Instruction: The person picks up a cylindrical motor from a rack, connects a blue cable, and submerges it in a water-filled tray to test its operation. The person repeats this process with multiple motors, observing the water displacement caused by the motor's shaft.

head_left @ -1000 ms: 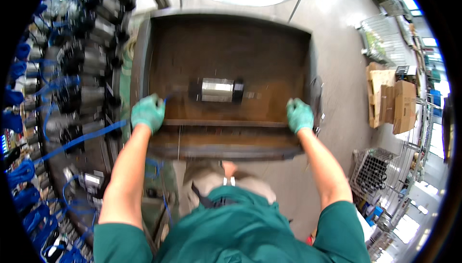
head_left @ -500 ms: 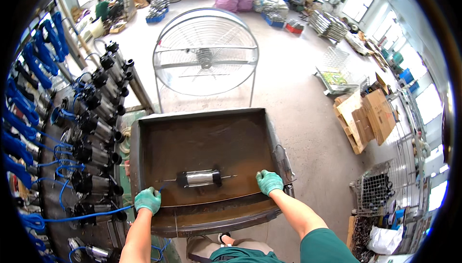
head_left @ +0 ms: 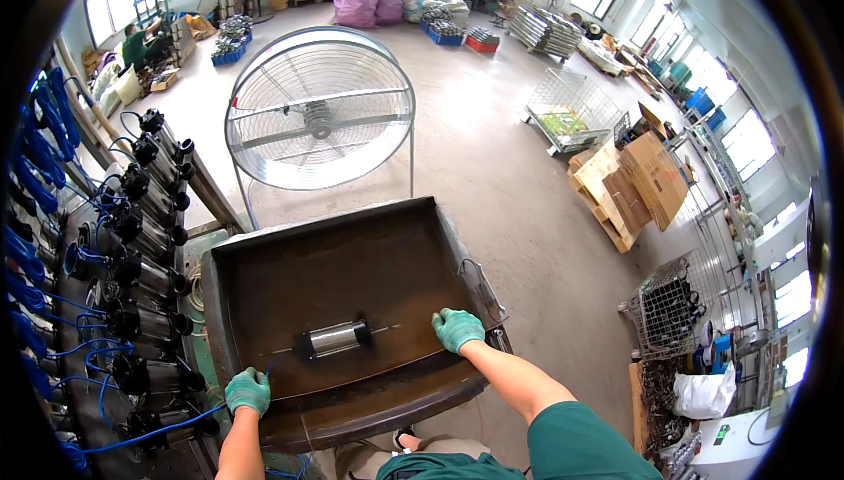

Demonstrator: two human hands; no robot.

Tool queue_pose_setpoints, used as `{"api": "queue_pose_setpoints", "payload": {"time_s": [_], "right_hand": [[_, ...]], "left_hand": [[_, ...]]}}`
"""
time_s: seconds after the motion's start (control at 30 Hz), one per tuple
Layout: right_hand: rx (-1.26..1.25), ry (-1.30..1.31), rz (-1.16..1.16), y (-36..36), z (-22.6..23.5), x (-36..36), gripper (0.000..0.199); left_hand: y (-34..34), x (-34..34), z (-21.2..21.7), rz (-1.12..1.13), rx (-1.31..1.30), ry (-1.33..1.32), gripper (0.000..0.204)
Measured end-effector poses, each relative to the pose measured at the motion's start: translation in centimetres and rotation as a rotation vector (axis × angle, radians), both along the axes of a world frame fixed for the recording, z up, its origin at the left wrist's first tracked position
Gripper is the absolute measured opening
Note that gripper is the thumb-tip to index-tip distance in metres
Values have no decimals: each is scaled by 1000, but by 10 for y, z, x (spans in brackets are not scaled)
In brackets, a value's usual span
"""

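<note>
My left hand (head_left: 247,390) is curled over the near left corner of the tray (head_left: 264,282), arm coming straight up from below, and my right hand (head_left: 457,329) is closed on the near rim at the right, forearm angling in from the lower right. The cylinder (head_left: 334,338) lies on its side inside the tray between my hands, nearer the front edge, touching neither.

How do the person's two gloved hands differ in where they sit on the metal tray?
The left hand grips the tray's near-left corner, low in view; the right hand rests farther up, inside the near rim, closer to the metal cylinder. Both wear green gloves.
</note>
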State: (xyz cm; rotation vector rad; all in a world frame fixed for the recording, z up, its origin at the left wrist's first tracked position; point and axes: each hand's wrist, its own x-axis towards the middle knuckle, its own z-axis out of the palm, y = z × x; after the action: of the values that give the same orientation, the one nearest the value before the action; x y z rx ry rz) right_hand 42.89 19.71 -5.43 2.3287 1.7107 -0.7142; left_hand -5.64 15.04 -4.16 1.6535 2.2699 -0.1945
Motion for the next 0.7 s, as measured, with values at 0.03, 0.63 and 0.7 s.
{"api": "queue_pose_setpoints", "payload": {"time_s": [0.03, 0.63, 0.7], "right_hand": [[3, 0, -2, 0, -1, 0, 48], [19, 19, -19, -1, -8, 6, 45], [20, 12, -20, 0, -7, 7, 45]], "left_hand": [[0, 0, 0, -1, 0, 2, 30], [0, 2, -5, -14, 55, -22, 27], [0, 2, -7, -17, 61, -29, 27]]}}
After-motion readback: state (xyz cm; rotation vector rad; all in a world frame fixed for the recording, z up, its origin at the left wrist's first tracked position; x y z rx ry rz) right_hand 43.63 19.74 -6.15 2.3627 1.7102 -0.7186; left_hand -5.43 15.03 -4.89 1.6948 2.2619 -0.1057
